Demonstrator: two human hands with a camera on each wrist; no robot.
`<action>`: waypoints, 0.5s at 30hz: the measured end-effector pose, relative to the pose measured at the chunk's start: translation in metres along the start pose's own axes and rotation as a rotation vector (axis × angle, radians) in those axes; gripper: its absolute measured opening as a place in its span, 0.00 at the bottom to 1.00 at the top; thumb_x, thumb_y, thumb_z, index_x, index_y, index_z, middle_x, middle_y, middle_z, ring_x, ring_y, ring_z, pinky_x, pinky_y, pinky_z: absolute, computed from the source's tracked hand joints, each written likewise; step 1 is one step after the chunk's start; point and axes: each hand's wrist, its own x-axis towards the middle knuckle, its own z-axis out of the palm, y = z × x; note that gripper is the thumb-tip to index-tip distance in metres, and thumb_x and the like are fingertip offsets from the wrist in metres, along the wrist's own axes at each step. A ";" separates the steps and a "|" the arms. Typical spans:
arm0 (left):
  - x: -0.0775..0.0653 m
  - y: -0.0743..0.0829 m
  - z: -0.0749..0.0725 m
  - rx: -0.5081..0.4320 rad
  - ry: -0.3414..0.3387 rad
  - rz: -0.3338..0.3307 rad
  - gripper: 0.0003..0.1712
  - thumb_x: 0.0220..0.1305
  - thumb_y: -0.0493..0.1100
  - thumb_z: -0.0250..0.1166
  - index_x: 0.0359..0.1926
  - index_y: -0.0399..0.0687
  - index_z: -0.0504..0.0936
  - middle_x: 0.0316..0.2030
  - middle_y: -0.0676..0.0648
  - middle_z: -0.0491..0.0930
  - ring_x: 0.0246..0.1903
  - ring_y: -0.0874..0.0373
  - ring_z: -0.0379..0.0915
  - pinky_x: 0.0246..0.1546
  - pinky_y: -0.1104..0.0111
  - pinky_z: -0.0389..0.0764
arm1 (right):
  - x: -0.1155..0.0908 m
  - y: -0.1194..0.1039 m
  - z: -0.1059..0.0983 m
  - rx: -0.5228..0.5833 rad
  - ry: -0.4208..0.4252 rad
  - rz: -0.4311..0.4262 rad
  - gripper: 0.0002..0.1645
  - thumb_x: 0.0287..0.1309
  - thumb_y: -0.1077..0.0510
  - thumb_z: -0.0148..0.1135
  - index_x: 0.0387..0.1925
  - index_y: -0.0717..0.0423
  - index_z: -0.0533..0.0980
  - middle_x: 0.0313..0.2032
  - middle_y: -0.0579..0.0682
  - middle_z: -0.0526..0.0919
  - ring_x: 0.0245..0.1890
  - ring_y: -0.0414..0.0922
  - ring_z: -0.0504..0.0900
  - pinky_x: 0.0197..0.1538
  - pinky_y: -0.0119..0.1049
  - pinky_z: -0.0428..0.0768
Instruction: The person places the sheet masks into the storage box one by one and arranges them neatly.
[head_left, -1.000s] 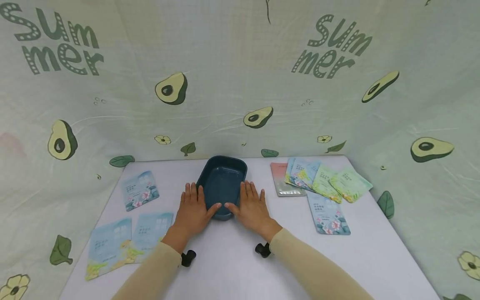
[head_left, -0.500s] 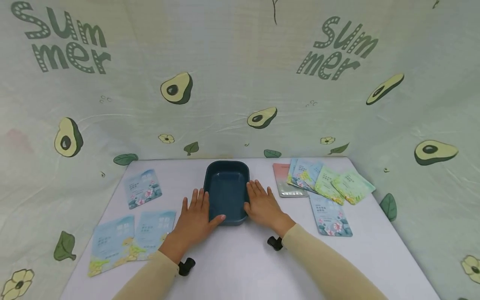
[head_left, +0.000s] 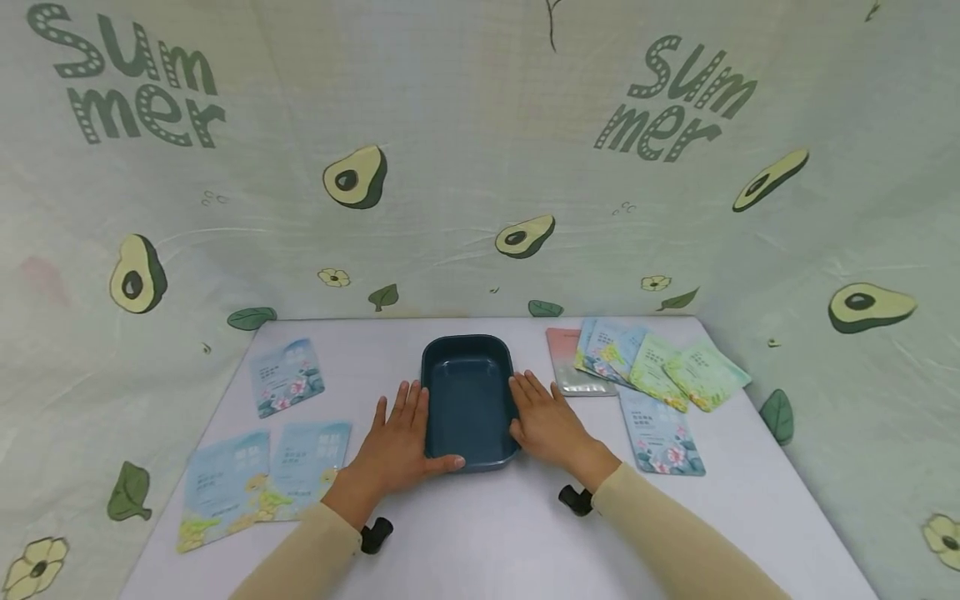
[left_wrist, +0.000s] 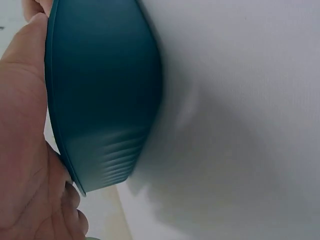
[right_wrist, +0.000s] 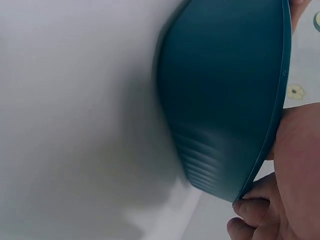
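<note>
A dark blue rectangular tray (head_left: 470,408) with raised walls sits on the table between both hands. My left hand (head_left: 397,442) rests along its left side, fingers straight, with the thumb reaching across the near corner. On the opposite side my right hand (head_left: 551,421) touches the right rim with extended fingers, its thumb at the near right edge. The left wrist view shows the tray's outer wall (left_wrist: 105,75) beside the left palm. From the right wrist, the tray's ribbed wall (right_wrist: 220,90) appears with fingertips at its rim.
At left lie a blue flowered sachet (head_left: 287,377) and two blue-yellow sachets (head_left: 225,483) (head_left: 309,458). At right, several overlapping sachets (head_left: 652,367) lie beside a pink-silver one (head_left: 573,379) and a blue flowered one (head_left: 662,433). A printed cloth (head_left: 435,125) hangs behind the table.
The tray has shifted toward me and to the right, and now lies straighter. Both hands have moved with it along its sides. The sachets keep their places.
</note>
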 end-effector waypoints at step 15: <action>0.000 0.008 -0.006 -0.006 -0.020 -0.022 0.79 0.55 0.88 0.58 0.83 0.31 0.44 0.84 0.33 0.39 0.84 0.37 0.33 0.81 0.38 0.42 | -0.007 -0.017 0.018 0.046 0.100 0.101 0.42 0.77 0.50 0.58 0.79 0.70 0.58 0.79 0.66 0.62 0.81 0.61 0.60 0.76 0.67 0.63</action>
